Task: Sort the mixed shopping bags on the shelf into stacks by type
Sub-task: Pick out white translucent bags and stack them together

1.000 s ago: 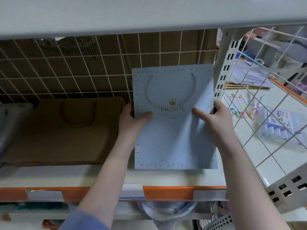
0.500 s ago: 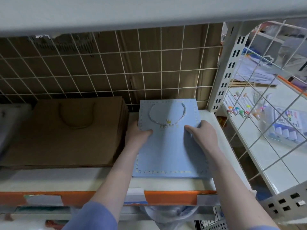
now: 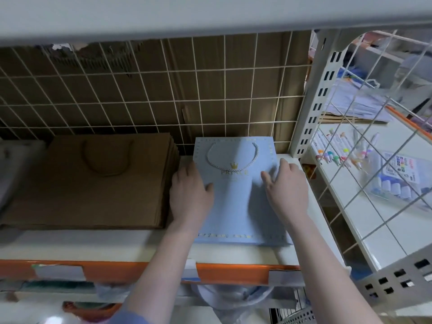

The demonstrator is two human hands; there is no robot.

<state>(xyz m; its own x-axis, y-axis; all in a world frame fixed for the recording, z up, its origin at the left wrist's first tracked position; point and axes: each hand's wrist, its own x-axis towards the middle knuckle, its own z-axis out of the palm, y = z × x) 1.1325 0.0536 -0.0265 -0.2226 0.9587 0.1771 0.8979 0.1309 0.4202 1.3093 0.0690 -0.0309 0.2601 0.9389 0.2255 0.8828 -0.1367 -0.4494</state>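
Observation:
A light blue paper bag (image 3: 236,206) with a white rope handle and a gold crown print lies flat on the white shelf (image 3: 98,244), at its right end. My left hand (image 3: 189,197) rests on the bag's left edge, thumb on top and fingers along the side. My right hand (image 3: 286,190) lies flat on the bag's right part with fingers spread. A stack of brown paper bags (image 3: 93,181) with twisted handles lies flat to the left, close beside my left hand.
A wire grid (image 3: 163,90) backs the shelf, with cardboard behind it. A perforated white post (image 3: 313,108) stands at the right. Beyond a wire side panel lie coloured markers (image 3: 336,153) and a plastic marker pack (image 3: 397,181). An orange rail (image 3: 117,270) edges the shelf front.
The blue bag was held up tilted in both hands, then came down flat onto the shelf. Both hands now lie on top of it instead of gripping its sides.

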